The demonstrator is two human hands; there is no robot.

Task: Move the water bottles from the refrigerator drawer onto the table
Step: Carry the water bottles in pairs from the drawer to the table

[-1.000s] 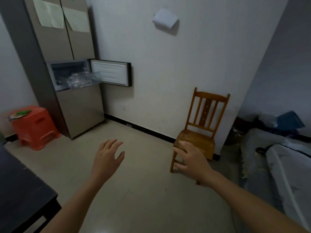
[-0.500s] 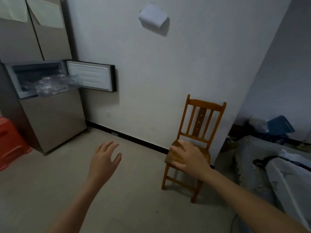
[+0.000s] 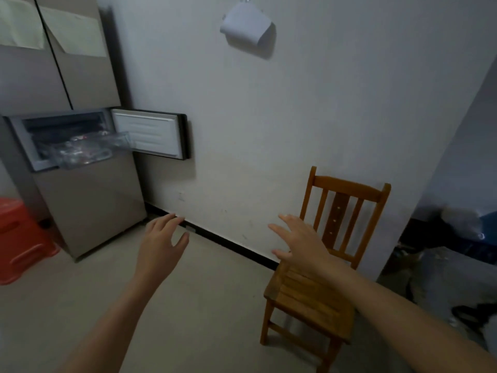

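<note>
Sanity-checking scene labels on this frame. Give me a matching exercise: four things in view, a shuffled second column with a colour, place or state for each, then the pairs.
Things:
1. refrigerator drawer
2. wooden chair
3. stool
4. left hand

Descriptions:
A. red, at the left edge of view
B. see-through, pulled out
C. fingers spread, holding nothing
D. brown, standing upright on the right

Pairs: 1-B, 2-D, 3-A, 4-C
</note>
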